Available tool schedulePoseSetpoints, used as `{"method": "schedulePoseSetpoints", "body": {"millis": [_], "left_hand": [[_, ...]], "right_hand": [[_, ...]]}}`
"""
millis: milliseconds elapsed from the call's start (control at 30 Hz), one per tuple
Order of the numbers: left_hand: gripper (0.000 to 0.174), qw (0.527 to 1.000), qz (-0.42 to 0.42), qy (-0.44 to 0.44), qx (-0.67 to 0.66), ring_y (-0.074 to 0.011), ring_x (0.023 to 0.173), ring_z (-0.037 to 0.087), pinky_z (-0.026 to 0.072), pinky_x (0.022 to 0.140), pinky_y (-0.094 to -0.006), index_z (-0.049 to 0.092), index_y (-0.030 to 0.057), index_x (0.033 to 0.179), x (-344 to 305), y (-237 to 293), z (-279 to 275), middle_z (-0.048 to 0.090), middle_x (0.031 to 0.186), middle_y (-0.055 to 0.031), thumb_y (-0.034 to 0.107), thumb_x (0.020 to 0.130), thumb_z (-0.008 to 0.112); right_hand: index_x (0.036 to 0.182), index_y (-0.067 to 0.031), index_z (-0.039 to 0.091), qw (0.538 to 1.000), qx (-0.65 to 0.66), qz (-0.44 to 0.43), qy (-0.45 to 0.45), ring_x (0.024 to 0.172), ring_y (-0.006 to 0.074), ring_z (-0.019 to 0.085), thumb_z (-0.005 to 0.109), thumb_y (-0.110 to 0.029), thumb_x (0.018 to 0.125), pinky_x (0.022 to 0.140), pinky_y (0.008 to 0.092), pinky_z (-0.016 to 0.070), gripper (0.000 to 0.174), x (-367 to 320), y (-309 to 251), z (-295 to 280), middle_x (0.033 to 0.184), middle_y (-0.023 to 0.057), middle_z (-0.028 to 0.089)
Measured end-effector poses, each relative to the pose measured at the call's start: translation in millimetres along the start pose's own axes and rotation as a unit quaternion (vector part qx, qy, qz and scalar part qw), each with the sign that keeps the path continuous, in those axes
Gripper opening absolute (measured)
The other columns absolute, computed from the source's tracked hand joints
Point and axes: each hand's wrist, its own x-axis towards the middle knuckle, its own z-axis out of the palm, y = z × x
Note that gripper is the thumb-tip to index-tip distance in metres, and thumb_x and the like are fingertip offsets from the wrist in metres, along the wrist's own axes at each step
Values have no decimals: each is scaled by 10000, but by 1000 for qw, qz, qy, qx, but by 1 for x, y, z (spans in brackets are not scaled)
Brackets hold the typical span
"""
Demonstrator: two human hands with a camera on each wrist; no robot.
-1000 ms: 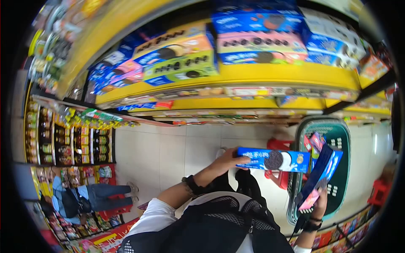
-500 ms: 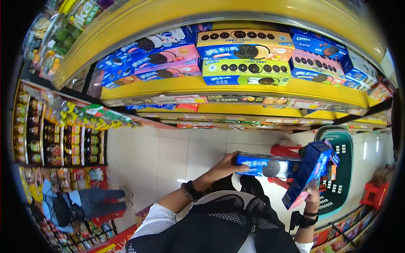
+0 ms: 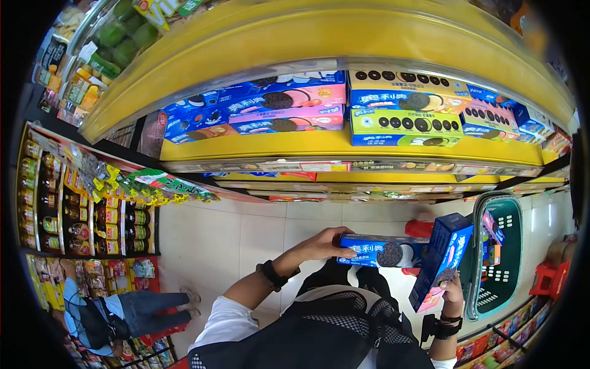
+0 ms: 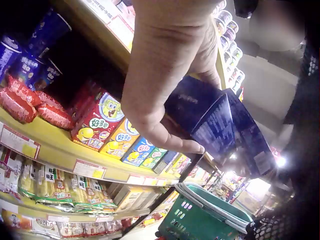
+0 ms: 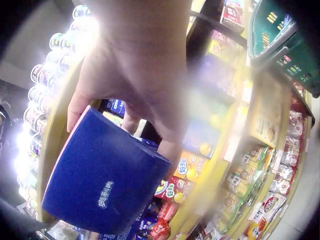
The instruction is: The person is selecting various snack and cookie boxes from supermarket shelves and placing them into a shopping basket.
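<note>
My left hand grips the left end of a blue Oreo cookie box, its front showing a dark cookie with white filling. The thumb lies over the front face. My right hand holds a second cookie box, blue with a pink part, near its lower end. This one slants upright and overlaps the right end of the first. In the right wrist view, the fingers grasp a blue end of the box from above. The left wrist view shows the left hand on a dark blue box.
A green basket with several packets inside stands at the right. Ahead runs a yellow shelf with stacked cookie boxes. Red stools are low at the right. Another person stands by the bottle shelves at the left.
The right hand's box has moved leftward from over the basket to beside it and stands steeper. The shelf boxes have shifted rightward in view. Both hands keep their boxes.
</note>
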Motion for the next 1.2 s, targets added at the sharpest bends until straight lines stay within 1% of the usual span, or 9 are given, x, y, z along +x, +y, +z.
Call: {"method": "schedulePoseSetpoints", "body": {"millis": [167, 267, 367, 400, 567, 700, 833, 1000, 1200], "left_hand": [[568, 1000, 21, 16, -6, -129, 955, 547, 445, 836, -262, 498, -22, 1165, -15, 10, -11, 594, 1010, -73, 271, 748, 749], [578, 998, 43, 40, -27, -120, 949, 544, 437, 834, -252, 503, -17, 1162, -37, 28, -23, 591, 1014, -62, 270, 729, 758], [617, 991, 68, 104, -44, -116, 972, 527, 421, 860, -257, 507, 11, 1175, -68, 40, -44, 587, 1045, -47, 247, 677, 787], [638, 987, 76, 133, -56, -123, 987, 527, 418, 873, -261, 499, 9, 1191, -79, 41, -55, 584, 1065, -47, 238, 670, 789], [731, 949, 149, 269, -66, -156, 1072, 522, 407, 934, -284, 455, -4, 1252, -131, 58, -96, 554, 1180, -75, 193, 640, 802], [710, 931, 184, 303, -86, -165, 1066, 527, 404, 941, -290, 462, -15, 1243, -152, 70, -116, 561, 1161, -89, 196, 651, 791], [699, 929, 187, 301, -106, -176, 1063, 530, 399, 942, -292, 461, -30, 1236, -154, 70, -122, 564, 1149, -97, 245, 675, 774], [661, 926, 201, 318, -40, -169, 1056, 527, 399, 938, -287, 464, -33, 1233, -158, 66, -114, 564, 1150, -100, 273, 718, 744], [615, 904, 210, 372, -17, -161, 1048, 528, 396, 931, -279, 472, -20, 1218, -174, 71, -89, 567, 1139, -82, 200, 710, 738]], "right_hand": [[1233, -19, 420, 998, 43, 23, -38, 784, 185, 618, 675, -66, 652, 695, 302, 509, 636, 9, -3, -9, 932, 72, 607], [1208, 36, 456, 997, 7, -65, -40, 852, 228, 642, 693, -295, 694, 732, 339, 535, 656, 15, 1, -20, 1026, 119, 624], [1199, 56, 454, 997, -28, -36, -54, 885, 261, 640, 693, -359, 696, 757, 368, 537, 695, 21, 9, -43, 1046, 171, 611], [1188, 78, 447, 996, -55, -14, -72, 907, 298, 636, 692, -398, 689, 778, 384, 536, 732, 24, 5, -39, 1053, 225, 599], [1184, 85, 433, 997, -53, -7, -57, 910, 336, 631, 693, -375, 678, 780, 414, 536, 732, 33, 8, -29, 1051, 261, 590], [1214, 54, 396, 997, -60, 5, -44, 913, 354, 627, 689, -300, 668, 796, 424, 533, 714, 39, 13, -23, 1043, 270, 586], [1210, 17, 400, 998, -57, 14, -38, 903, 335, 629, 678, -249, 675, 786, 411, 535, 659, 47, 8, -4, 1001, 204, 590], [1152, -28, 459, 997, -63, 30, -33, 742, 170, 612, 650, -175, 698, 681, 310, 521, 514, 47, 4, 10, 876, 47, 574], [1139, -31, 464, 991, -95, 58, -77, 688, 143, 577, 641, -175, 707, 630, 269, 491, 489, 63, -9, 11, 843, 29, 562]]}}
